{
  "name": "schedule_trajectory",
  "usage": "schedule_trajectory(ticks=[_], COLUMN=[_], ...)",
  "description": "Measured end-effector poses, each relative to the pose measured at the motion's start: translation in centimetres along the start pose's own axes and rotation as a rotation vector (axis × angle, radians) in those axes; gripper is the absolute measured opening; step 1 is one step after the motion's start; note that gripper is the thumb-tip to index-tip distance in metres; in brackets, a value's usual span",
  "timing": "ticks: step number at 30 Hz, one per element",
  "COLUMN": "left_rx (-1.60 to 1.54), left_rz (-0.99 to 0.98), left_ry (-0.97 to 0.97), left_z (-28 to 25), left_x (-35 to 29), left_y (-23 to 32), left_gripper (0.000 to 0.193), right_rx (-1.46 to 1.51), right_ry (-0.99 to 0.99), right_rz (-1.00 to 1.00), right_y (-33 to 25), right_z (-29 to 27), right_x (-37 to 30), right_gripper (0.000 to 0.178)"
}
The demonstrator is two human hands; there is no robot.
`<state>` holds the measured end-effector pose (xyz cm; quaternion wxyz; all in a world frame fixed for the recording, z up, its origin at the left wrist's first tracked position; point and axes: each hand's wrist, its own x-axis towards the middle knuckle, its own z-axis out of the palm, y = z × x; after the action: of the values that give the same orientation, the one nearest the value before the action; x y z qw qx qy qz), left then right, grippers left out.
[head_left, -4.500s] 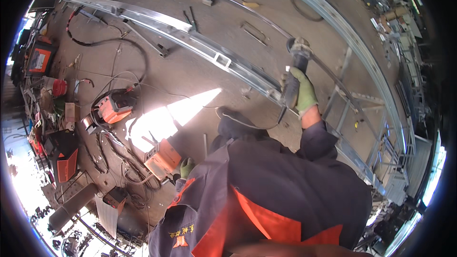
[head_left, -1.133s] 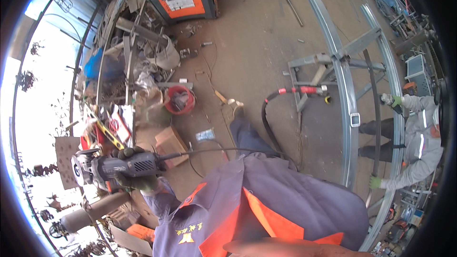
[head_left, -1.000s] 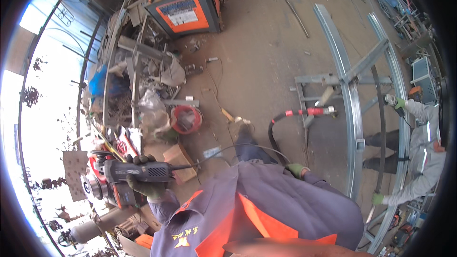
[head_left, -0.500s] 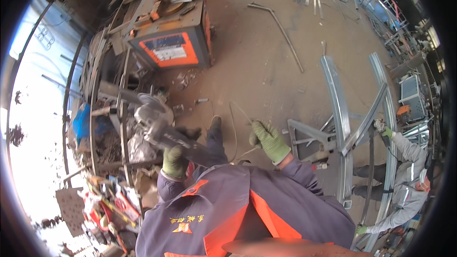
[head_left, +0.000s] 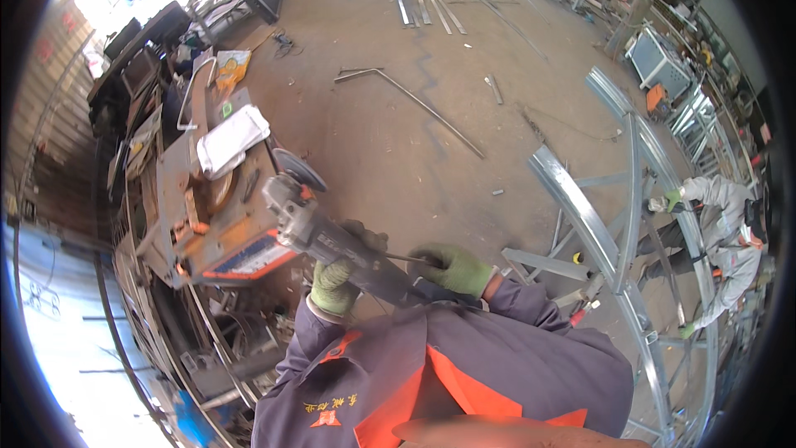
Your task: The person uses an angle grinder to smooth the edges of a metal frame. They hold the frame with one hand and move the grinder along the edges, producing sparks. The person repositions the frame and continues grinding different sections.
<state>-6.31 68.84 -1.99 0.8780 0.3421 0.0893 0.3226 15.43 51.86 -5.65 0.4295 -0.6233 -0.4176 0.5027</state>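
Note:
My left hand [head_left: 334, 284], in a green glove, is closed around the body of an angle grinder [head_left: 319, 232]. The grinder slants across my front, its round disc [head_left: 300, 169] pointing up and away beside the steel workbench. My gloved right hand [head_left: 458, 270] is curled close to the grinder's rear half. From its fingers a thin, dark, cord-like piece [head_left: 405, 258] runs toward the grinder; its far end is hard to make out. A dark shoe shows in part behind the grinder.
To the left stands a workbench [head_left: 170, 199] with a white packet [head_left: 234, 141] and metal pieces. A bent metal bar [head_left: 431, 120] lies on the floor ahead. At right, a co-worker [head_left: 721, 232] in grey and green gloves leans over a galvanized steel frame [head_left: 580, 207].
My view has swung left and lifted. The grinder now shows beside the workbench, and my right hand has come closer to it. The looped cord seen before is mostly out of sight.

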Motion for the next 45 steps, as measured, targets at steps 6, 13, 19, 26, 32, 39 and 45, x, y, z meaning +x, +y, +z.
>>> schedule_trajectory(ticks=[6,13,19,26,32,39,45], left_rx=[0.209,0.131,0.003,0.057,0.254,0.126,0.13], left_rz=[0.258,0.354,0.349,0.285,0.043,-0.182,-0.195], left_ry=[-0.09,-0.238,-0.309,-0.33,-0.222,-0.076,-0.04], left_z=[-6.1,-10.9,-14.1,-24.1,-34.2,-40.7,-42.9], left_x=[18.4,40.1,56.4,76.4,90.4,94.8,95.8], left_y=[8.3,17.9,23.1,24.1,27.0,28.5,29.4], left_gripper=[0.073,0.067,0.062,0.072,0.086,0.087,0.082], right_rx=[-0.2,-0.149,-0.26,-0.316,0.536,0.04,-0.204], right_ry=[0.346,0.67,0.78,0.409,1.264,0.936,0.836], right_rz=[0.411,0.555,0.867,1.229,0.98,0.723,0.554], right_y=[16.5,30.0,30.7,32.3,25.0,10.4,2.4], right_z=[-7.8,-15.0,-17.3,-12.8,-16.6,-26.4,-28.7], right_x=[13.1,24.7,27.1,36.0,53.3,74.5,84.9], right_gripper=[0.039,0.033,0.033,0.046,0.036,0.043,0.043])
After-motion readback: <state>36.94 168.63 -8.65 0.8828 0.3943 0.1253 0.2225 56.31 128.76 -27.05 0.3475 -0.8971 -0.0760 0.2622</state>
